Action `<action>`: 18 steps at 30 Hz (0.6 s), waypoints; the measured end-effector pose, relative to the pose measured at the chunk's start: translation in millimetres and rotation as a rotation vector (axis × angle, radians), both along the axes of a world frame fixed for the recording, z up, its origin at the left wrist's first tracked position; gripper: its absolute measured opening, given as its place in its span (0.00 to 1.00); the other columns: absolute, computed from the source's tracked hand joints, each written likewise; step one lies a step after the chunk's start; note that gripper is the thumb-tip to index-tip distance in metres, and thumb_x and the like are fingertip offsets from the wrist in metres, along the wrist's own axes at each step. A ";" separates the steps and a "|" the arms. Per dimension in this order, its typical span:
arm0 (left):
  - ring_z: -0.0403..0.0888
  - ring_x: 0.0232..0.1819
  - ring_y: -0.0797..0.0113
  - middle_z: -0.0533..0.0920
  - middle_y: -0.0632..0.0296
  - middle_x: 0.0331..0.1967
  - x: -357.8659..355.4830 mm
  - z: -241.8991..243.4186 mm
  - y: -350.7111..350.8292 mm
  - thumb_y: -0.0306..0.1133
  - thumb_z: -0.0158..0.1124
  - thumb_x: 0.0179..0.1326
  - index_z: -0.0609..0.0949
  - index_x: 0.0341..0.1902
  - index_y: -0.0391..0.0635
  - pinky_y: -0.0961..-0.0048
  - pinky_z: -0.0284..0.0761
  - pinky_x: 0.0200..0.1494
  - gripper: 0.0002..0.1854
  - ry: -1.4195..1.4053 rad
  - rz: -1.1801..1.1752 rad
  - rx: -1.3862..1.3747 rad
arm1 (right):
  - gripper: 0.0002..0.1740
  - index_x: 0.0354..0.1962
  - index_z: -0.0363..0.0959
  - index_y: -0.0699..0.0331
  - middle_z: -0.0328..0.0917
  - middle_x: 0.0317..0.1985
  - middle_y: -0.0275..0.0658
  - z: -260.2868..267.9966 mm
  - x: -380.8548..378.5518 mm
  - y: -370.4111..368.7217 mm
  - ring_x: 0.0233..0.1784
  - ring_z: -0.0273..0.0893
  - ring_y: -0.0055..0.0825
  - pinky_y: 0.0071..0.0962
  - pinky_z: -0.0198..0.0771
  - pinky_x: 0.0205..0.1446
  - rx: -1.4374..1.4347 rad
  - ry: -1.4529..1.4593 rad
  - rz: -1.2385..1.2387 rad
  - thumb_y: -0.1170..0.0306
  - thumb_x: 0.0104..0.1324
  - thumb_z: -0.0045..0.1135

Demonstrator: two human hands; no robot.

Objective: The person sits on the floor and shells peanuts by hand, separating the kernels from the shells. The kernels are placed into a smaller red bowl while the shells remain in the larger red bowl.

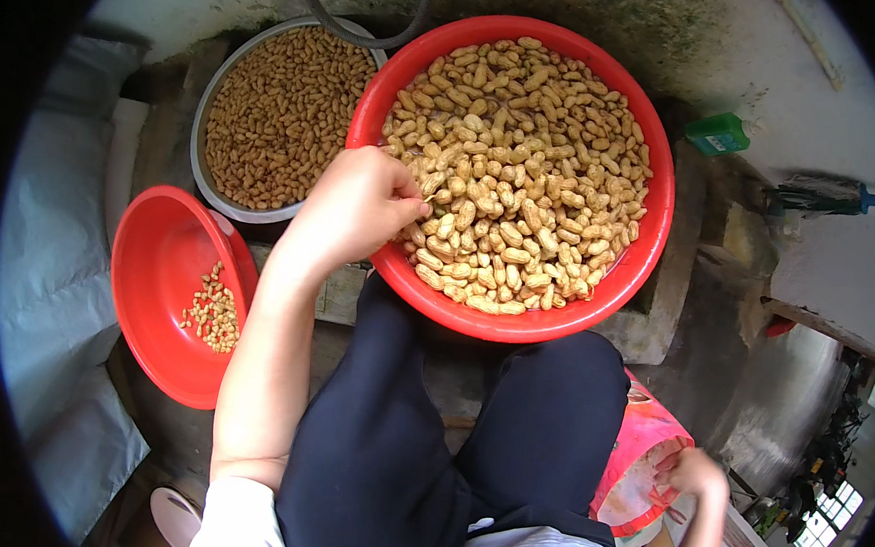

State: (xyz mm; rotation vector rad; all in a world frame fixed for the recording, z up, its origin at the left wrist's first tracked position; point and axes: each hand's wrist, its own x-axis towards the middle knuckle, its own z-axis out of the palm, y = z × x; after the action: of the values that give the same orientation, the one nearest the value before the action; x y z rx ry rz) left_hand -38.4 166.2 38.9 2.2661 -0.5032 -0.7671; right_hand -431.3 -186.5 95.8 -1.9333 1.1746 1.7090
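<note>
A large red plastic basin (pixel 654 234) full of wet unshelled peanuts (pixel 520 154) stands in front of my knees, with some water showing among them. Over its left rim reaches my left hand (pixel 370 205), thumb and forefinger pinched together at the peanuts; a small bit shows at the fingertips, too small to name surely. My right hand (pixel 692 473) is low on the right, slightly blurred, at the mouth of a pink-red bag or container (pixel 640 466). Its fingers are partly inside, and whether they hold anything is hidden.
A grey metal basin (pixel 205 146) full of smaller peanuts stands at the upper left. Below it, a red plastic basin (pixel 151 286) holds a few small peanuts. A dark hose (pixel 369 40) hangs above. At the right are a green bottle (pixel 720 134) and a brush-like tool (pixel 818 195).
</note>
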 end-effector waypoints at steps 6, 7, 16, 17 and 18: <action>0.76 0.27 0.80 0.83 0.63 0.23 -10.8 7.2 1.2 0.28 0.68 0.52 0.84 0.31 0.35 0.82 0.71 0.30 0.07 0.331 0.074 -0.547 | 0.10 0.37 0.78 0.71 0.79 0.26 0.36 17.6 184.1 70.2 0.30 0.75 0.17 0.19 0.69 0.31 0.155 -1.166 -0.166 0.72 0.62 0.55; 0.74 0.27 0.81 0.82 0.64 0.24 -13.8 10.8 0.8 0.25 0.69 0.50 0.84 0.30 0.36 0.83 0.69 0.32 0.05 0.380 0.095 -0.523 | 0.13 0.44 0.76 0.71 0.80 0.32 0.34 9.5 213.4 98.5 0.34 0.76 0.17 0.18 0.69 0.35 0.288 -1.229 -0.422 0.72 0.64 0.55; 0.77 0.31 0.79 0.82 0.61 0.27 -19.3 10.1 -3.4 0.29 0.65 0.56 0.83 0.39 0.34 0.80 0.73 0.34 0.11 0.495 0.059 -0.472 | 0.08 0.27 0.76 0.68 0.76 0.24 0.41 -43.5 297.8 175.8 0.23 0.76 0.31 0.28 0.71 0.29 0.230 -1.684 0.143 0.70 0.58 0.59; 0.79 0.33 0.77 0.83 0.59 0.30 -15.3 12.5 -0.3 0.28 0.65 0.56 0.82 0.41 0.34 0.80 0.74 0.37 0.11 0.536 0.031 -0.412 | 0.08 0.27 0.74 0.67 0.75 0.24 0.41 -43.3 297.1 173.5 0.24 0.76 0.35 0.30 0.71 0.29 0.237 -1.646 0.346 0.70 0.58 0.58; 0.77 0.32 0.78 0.83 0.61 0.29 -13.6 16.3 -1.4 0.33 0.62 0.61 0.81 0.39 0.34 0.79 0.73 0.36 0.12 0.511 0.017 -0.462 | 0.07 0.26 0.73 0.66 0.74 0.24 0.42 -41.0 295.3 171.8 0.25 0.76 0.38 0.32 0.72 0.29 0.242 -1.599 0.548 0.70 0.58 0.57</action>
State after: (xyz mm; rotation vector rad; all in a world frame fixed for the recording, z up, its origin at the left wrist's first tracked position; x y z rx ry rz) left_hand -52.0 164.8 55.2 1.5739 -0.3671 -1.0540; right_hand -136.0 -14.7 54.8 -2.4901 -0.1718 -0.0094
